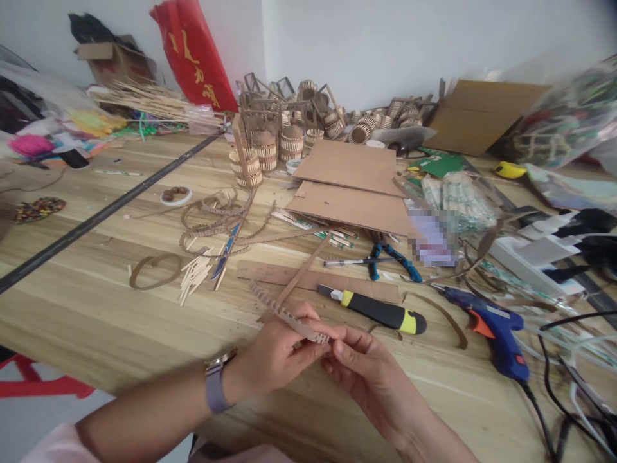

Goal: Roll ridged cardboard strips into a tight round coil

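A narrow ridged strip of brown cardboard [282, 314] curves across my left hand [274, 354], which is closed around it with the thumb on its near end. My right hand [369, 370] pinches that same end between thumb and fingers, so the fingertips of both hands meet there. Whatever small piece may sit between them is hidden. Just beyond the hands lie a utility knife [378, 312] with its blade out and a flat cardboard strip [357, 285]. A pile of short wooden sticks [195, 276] rests farther left, beside coiled ridged cardboard strips [207, 222].
A blue glue gun [501, 337] with its cord lies at right, near a white power strip [535, 257]. Pliers [398, 260] and cardboard sheets [351, 170] are mid-table. Several small stick baskets [245, 167] stand behind. A dark metal bar [110, 209] crosses the left side.
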### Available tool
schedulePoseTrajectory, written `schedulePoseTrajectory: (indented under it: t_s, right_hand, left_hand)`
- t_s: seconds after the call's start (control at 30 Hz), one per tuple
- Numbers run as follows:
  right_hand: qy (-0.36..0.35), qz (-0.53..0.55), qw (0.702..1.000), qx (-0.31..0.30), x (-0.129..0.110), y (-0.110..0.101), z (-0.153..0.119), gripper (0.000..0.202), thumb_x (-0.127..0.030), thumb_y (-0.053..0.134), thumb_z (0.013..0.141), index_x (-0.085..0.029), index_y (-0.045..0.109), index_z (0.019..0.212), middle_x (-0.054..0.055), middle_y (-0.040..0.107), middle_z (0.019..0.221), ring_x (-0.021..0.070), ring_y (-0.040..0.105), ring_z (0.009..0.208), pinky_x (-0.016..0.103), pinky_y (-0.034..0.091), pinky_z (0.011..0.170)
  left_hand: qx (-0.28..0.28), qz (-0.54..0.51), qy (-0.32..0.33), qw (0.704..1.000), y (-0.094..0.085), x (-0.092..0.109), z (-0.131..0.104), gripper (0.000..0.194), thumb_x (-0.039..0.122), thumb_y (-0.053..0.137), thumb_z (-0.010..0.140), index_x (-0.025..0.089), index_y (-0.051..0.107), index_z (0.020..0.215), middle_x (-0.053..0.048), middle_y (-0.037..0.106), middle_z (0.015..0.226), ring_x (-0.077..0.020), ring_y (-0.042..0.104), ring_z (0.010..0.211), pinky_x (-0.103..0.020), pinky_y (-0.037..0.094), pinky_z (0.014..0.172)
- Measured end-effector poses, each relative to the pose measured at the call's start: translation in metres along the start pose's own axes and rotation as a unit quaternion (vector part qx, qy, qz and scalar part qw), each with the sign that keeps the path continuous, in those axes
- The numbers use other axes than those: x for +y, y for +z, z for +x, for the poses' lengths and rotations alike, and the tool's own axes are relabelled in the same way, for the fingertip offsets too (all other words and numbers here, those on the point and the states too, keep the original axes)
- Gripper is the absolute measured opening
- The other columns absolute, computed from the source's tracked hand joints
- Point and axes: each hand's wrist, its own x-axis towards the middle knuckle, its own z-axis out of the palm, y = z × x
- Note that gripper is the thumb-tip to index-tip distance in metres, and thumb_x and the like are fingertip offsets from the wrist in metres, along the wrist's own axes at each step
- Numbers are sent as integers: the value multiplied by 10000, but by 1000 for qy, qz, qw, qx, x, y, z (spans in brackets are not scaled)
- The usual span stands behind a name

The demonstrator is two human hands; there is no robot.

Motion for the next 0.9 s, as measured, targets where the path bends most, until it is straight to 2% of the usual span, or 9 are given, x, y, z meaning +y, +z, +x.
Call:
schedulePoseTrajectory:
  t_s: [0.2,0.3,0.5,0.67,0.8,0.9]
  right_hand:
    - [10,7,1000,0,-1,4,-1,400,-361,917,579,-179,808,918,63,756,914,110,550,707,210,443,660]
    - [20,1,1000,18,-1,4,-1,399,-360,924,564,-185,810,904,61,765,888,95,535,663,209,427,643]
    - [-27,-3,998,54,2,4,-1,282,-381,921,558,-184,795,717,34,734,727,131,575,721,251,428,735]
    - [-57,-21,998,32,3,3,0,265,-405,890,609,-189,753,678,32,713,738,179,595,812,305,413,836]
    - [-57,-24,998,28,3,3,0,292,-410,893,601,-192,699,622,39,718,738,190,591,797,311,409,798]
    - [-53,6,998,17,4,5,0,287,-355,906,591,-200,664,599,18,712,713,176,592,758,296,417,764]
  left_hand:
    - [-2,15,-1,1000,2,-3,-1,335,374,460,1000,179,730,1030,-43,586,836,-158,552,784,-261,469,730]
    - [3,14,5,1000,2,-5,0,316,369,477,994,197,733,1060,-35,581,832,-148,557,773,-252,469,724]
    - [33,28,32,999,3,-8,-1,242,302,554,966,203,726,1104,-40,597,865,-142,589,806,-240,483,720]
    - [21,-1,11,1000,3,-7,0,251,322,566,958,211,718,1124,-47,623,901,-147,601,839,-253,504,773]
    - [10,-4,4,1000,1,-5,1,242,317,554,965,231,721,1117,-43,633,906,-147,595,828,-260,504,783]
    - [6,-5,17,1000,1,-3,1,252,317,526,979,220,721,1104,-43,632,894,-148,599,829,-257,503,777]
